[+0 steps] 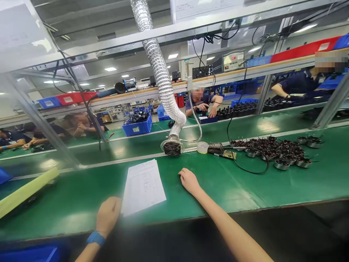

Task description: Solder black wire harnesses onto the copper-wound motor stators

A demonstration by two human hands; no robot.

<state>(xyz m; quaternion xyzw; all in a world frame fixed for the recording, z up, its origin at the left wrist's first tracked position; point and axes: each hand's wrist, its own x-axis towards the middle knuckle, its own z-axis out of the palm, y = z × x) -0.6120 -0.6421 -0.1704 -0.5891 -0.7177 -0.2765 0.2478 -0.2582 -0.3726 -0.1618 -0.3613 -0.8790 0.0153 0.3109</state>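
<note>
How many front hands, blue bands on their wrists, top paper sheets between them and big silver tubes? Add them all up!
Left hand and right hand: 2
Blue wristband: 1
Top paper sheet: 1
Flexible silver duct: 1
Total: 5

Paper sheet (144, 187) too finely marked to read, left hand (107, 215) blurred, blue bin (53, 253) cut by lower edge

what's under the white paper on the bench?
Only the green bench top shows around the white paper. Whatever lies directly beneath it is covered, so I can't tell whether anything is there.
</note>
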